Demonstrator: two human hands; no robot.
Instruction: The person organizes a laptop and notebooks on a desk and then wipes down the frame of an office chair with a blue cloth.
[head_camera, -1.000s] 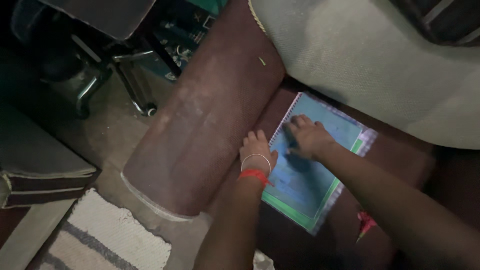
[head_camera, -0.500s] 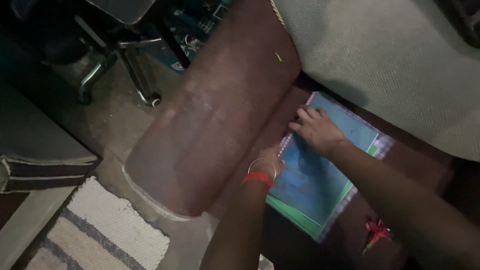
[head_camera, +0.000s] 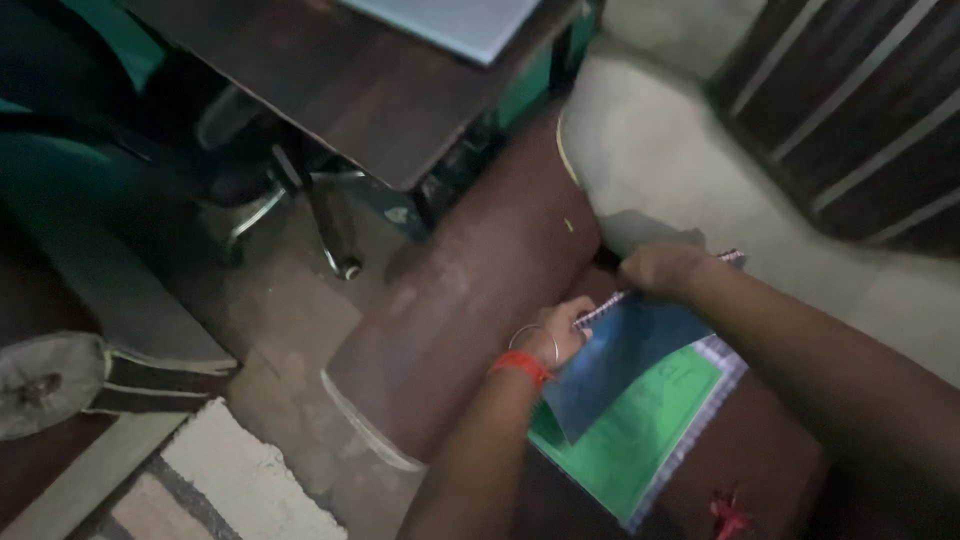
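Lifted now, the blue cover (head_camera: 625, 365) of the spiral notebook (head_camera: 640, 440); both hands (head_camera: 610, 300) grip its spine.

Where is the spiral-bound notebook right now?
In the head view, the blue-and-green spiral-bound notebook lies lower right on the brown sofa seat, beside the rounded brown armrest, with both hands at its spiral edge.

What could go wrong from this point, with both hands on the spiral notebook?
The blue cover is lifted only at the spiral edge, pinched by the left hand and right hand; it might bend or tear at the wire binding. The notebook lies on a soft sofa seat, so it may slide or sag.
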